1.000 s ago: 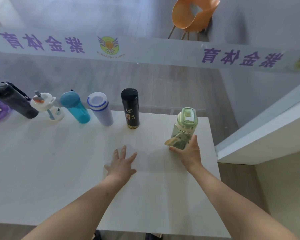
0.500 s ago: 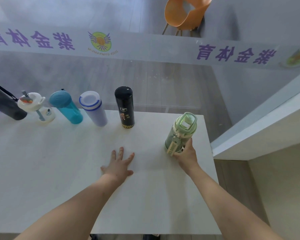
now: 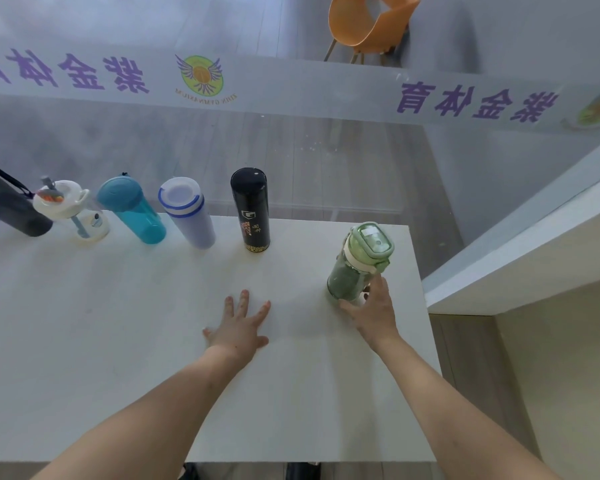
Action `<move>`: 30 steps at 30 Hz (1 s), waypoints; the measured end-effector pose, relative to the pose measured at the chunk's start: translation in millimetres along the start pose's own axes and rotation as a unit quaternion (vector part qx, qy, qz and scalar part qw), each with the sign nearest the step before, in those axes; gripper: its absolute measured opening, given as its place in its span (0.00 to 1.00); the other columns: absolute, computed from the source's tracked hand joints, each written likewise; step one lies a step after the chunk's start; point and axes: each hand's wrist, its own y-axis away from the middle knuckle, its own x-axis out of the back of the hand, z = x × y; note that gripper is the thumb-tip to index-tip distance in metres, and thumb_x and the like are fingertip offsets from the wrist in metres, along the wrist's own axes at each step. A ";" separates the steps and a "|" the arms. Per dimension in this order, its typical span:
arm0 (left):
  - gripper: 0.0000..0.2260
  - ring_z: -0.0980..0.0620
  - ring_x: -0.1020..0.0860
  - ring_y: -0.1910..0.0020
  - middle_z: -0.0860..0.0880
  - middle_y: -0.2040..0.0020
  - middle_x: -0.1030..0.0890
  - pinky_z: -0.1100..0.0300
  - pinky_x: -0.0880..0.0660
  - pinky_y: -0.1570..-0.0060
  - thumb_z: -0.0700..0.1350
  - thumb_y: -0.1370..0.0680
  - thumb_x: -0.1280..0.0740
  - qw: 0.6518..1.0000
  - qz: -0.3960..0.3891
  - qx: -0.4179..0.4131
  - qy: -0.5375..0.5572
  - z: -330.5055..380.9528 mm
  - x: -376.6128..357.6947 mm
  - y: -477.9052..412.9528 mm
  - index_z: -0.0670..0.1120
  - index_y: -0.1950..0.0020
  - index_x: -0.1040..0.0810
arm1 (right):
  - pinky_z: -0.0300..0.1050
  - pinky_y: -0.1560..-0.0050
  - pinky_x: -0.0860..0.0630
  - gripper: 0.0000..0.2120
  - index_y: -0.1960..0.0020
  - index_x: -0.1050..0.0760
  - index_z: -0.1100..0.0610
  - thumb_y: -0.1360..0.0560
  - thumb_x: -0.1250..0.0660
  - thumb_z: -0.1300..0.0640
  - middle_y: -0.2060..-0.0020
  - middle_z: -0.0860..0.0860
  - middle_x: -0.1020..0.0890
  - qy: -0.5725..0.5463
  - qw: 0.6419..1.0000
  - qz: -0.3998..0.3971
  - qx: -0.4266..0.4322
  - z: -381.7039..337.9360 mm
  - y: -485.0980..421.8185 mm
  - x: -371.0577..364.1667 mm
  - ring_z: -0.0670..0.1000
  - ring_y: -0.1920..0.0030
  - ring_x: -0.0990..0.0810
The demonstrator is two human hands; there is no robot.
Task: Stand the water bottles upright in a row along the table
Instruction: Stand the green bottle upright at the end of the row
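Note:
A green bottle [image 3: 354, 268] with a pale green lid stands upright near the table's far right corner. My right hand [image 3: 373, 311] wraps its base from the near side, thumb on the left and fingers on the right. My left hand [image 3: 239, 327] lies flat on the white table [image 3: 118, 341], fingers spread, holding nothing. Along the far edge a row stands upright: a black flask [image 3: 252, 209], a lilac bottle with a blue band [image 3: 187, 211], a teal bottle [image 3: 132, 209], a clear bottle with a white lid [image 3: 71, 209] and a dark grey bottle [image 3: 7, 204] at the left edge.
A glass wall with purple lettering [image 3: 291, 150] runs just behind the table's far edge. The table's right edge [image 3: 426, 341] lies close to the green bottle, with a white ledge [image 3: 534, 244] beyond it. An orange chair [image 3: 364, 26] stands behind the glass.
The green bottle has turned and shifted slightly toward the far edge, its lid now facing up, with my right hand staying on its base. My left hand has stayed flat.

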 end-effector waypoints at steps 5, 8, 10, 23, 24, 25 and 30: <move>0.36 0.45 0.66 0.19 0.54 0.18 0.68 0.25 0.42 0.31 0.57 0.17 0.36 1.000 0.002 0.000 0.003 -0.6 0.8 1.7 0.68 0.19 0.58 | 0.47 0.42 0.24 0.30 0.39 0.33 0.42 0.34 0.19 0.50 0.42 0.43 0.29 -0.053 0.998 0.013 -0.005 2.5 0.9 -9.9 0.48 0.42 0.23; 0.37 0.45 0.64 0.18 0.53 0.17 0.67 0.24 0.40 0.31 0.57 0.18 0.35 1.000 -0.002 -0.001 -0.020 -0.1 6.4 4.1 0.68 0.19 0.58 | 0.45 0.41 0.24 0.31 0.39 0.33 0.41 0.33 0.18 0.53 0.44 0.40 0.22 -0.074 0.997 0.025 -0.015 -0.2 2.9 -11.8 0.45 0.43 0.22; 0.41 0.45 0.63 0.18 0.53 0.17 0.66 0.20 0.44 0.33 0.57 0.20 0.31 0.999 0.000 0.004 -0.038 -1.7 16.1 2.9 0.68 0.19 0.57 | 0.45 0.42 0.24 0.30 0.40 0.32 0.42 0.33 0.18 0.53 0.45 0.40 0.21 -0.071 0.997 0.037 -0.013 -2.1 1.6 -14.6 0.46 0.44 0.21; 0.52 0.44 0.71 0.21 0.55 0.20 0.72 0.19 0.43 0.35 0.56 0.28 0.22 1.000 -0.017 0.013 0.013 -11.0 17.2 -12.2 0.72 0.21 0.60 | 0.44 0.44 0.26 0.29 0.37 0.31 0.51 0.32 0.19 0.54 0.43 0.46 0.21 -0.055 0.998 0.029 0.017 -38.0 -53.6 -38.1 0.48 0.45 0.22; 0.52 0.44 0.71 0.21 0.55 0.20 0.72 0.19 0.43 0.35 0.55 0.27 0.22 1.000 -0.019 0.013 0.014 -10.7 17.9 -11.9 0.71 0.21 0.60 | 0.44 0.44 0.26 0.30 0.37 0.31 0.51 0.32 0.19 0.54 0.43 0.46 0.21 -0.052 0.998 0.029 0.018 -39.9 -57.8 -39.6 0.48 0.46 0.22; 0.52 0.44 0.71 0.21 0.55 0.20 0.72 0.19 0.44 0.35 0.55 0.27 0.22 1.000 -0.021 0.013 0.015 -10.0 18.6 -11.6 0.71 0.21 0.60 | 0.44 0.44 0.26 0.30 0.37 0.31 0.52 0.32 0.19 0.54 0.43 0.47 0.21 -0.050 0.998 0.030 0.020 -41.8 -61.8 -41.4 0.48 0.46 0.23; 0.52 0.44 0.71 0.21 0.55 0.20 0.72 0.20 0.43 0.36 0.55 0.27 0.22 1.000 -0.016 0.014 0.012 -10.0 16.9 -11.8 0.72 0.21 0.60 | 0.47 0.43 0.25 0.32 0.36 0.32 0.53 0.33 0.18 0.54 0.41 0.48 0.21 -0.040 0.998 0.033 0.027 -50.8 -82.1 -51.2 0.50 0.44 0.23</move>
